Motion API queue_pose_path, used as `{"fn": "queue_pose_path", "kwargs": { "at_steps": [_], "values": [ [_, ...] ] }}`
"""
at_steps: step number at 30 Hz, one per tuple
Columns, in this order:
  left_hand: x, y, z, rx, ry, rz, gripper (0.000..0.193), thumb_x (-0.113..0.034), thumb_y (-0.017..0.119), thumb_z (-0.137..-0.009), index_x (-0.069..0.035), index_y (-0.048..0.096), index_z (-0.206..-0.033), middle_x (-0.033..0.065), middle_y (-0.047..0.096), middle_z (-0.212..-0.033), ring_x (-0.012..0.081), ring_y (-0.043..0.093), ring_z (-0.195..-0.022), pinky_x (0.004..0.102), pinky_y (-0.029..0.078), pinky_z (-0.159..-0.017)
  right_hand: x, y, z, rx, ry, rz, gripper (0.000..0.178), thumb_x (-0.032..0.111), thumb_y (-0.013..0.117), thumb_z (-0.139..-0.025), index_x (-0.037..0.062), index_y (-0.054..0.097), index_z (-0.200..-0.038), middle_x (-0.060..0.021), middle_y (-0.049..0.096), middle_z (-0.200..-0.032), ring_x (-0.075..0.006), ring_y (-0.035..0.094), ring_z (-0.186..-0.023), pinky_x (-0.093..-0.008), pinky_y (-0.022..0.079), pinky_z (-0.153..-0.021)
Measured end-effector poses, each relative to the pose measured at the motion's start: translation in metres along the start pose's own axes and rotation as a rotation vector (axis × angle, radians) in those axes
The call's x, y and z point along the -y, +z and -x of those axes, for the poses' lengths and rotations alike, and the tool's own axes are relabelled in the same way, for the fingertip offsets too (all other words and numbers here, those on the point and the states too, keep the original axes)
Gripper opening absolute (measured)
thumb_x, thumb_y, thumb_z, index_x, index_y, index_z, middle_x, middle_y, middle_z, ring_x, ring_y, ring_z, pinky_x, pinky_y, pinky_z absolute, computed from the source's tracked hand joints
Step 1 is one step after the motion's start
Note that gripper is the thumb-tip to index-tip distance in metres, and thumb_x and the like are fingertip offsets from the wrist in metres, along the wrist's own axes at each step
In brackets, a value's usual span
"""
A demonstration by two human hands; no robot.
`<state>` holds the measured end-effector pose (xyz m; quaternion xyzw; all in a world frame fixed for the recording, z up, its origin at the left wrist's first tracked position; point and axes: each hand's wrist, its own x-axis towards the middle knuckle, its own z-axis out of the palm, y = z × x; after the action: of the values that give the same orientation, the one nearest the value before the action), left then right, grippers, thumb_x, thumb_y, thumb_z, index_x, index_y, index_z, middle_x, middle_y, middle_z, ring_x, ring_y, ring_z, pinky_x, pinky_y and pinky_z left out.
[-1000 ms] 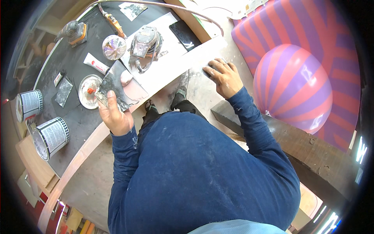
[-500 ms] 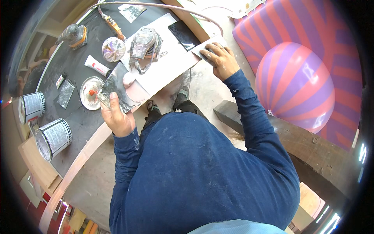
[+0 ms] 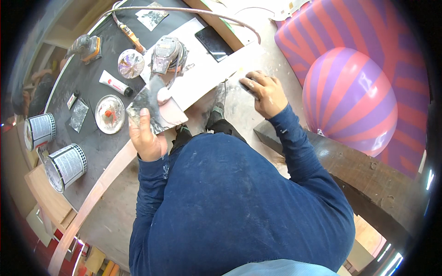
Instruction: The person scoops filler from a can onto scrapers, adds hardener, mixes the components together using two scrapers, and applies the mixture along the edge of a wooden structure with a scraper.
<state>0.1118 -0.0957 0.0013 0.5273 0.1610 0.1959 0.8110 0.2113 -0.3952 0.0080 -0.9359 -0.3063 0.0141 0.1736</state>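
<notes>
Open room between right hand [image 3: 268,95] and balloon [image 3: 351,101], dark beam [image 3: 361,168] beneath right sleeve [image 3: 299,147], sander [image 3: 166,53] beyond putty board [image 3: 148,106]

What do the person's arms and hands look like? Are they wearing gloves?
No gloves! The left hand and right hand are both bare, and the right one's fingers look smudged and dusty. The left sleeve and right sleeve are long and dark blue, with pale smears near the left cuff.
</notes>
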Motion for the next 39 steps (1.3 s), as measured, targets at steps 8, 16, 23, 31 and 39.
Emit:
{"fn": "queue_pose_path", "kwargs": {
  "at_steps": [8,16,23,31,39],
  "values": [
    [0.019,0.053,0.006,0.137,-0.523,0.3,0.031,-0.009,0.048,-0.1,-0.003,0.049,-0.131,0.0125,0.062,-0.12,0.0253,0.065,-0.106,0.0422,0.056,-0.087,0.083,-0.007,-0.004,-0.297,-0.213,-0.734,0.055,-0.017,0.061,-0.073,0.0022,0.061,-0.125,-0.0218,0.056,-0.129,-0.0404,0.057,-0.121,-0.0407,0.046,-0.101],
    [0.037,0.078,-0.003,0.109,-0.358,0.3,0.035,-0.007,0.048,-0.1,0.0,0.046,-0.135,0.0122,0.061,-0.124,0.0235,0.062,-0.11,0.0377,0.053,-0.094,0.026,0.006,0.02,-0.207,-0.119,-0.401,0.048,-0.011,0.062,-0.075,0.0062,0.063,-0.121,-0.0155,0.059,-0.124,-0.0372,0.053,-0.124,-0.0456,0.044,-0.098],
    [0.057,0.101,-0.01,-0.006,0.042,0.075,0.033,-0.006,0.05,-0.1,0.002,0.049,-0.132,0.0094,0.06,-0.123,0.0162,0.058,-0.11,0.0312,0.046,-0.096,0.007,-0.029,0.019,-0.217,-0.13,-0.155,0.05,-0.004,0.062,-0.073,0.0108,0.064,-0.12,-0.0121,0.062,-0.119,-0.0314,0.058,-0.116,-0.04,0.045,-0.087],
    [0.059,0.115,-0.005,-0.172,0.187,-0.343,0.03,-0.012,0.056,-0.099,0.003,0.051,-0.125,0.0108,0.063,-0.112,0.0163,0.06,-0.1,0.0284,0.048,-0.088,0.012,-0.007,0.005,-0.171,-0.273,-0.088,0.063,0.004,0.067,-0.064,0.0155,0.063,-0.126,-0.0105,0.056,-0.131,-0.0316,0.05,-0.126,-0.0465,0.039,-0.093],
    [0.025,0.076,-0.033,-0.258,0.191,-0.025,0.037,-0.014,0.059,-0.098,-0.002,0.049,-0.131,0.012,0.057,-0.128,0.0219,0.058,-0.113,0.0354,0.05,-0.094,-0.07,0.01,-0.011,-0.138,-0.087,0.125,0.048,0.001,0.061,-0.08,0.0174,0.062,-0.125,-0.0066,0.057,-0.129,-0.027,0.049,-0.128,-0.0457,0.039,-0.096]
  ]
}}
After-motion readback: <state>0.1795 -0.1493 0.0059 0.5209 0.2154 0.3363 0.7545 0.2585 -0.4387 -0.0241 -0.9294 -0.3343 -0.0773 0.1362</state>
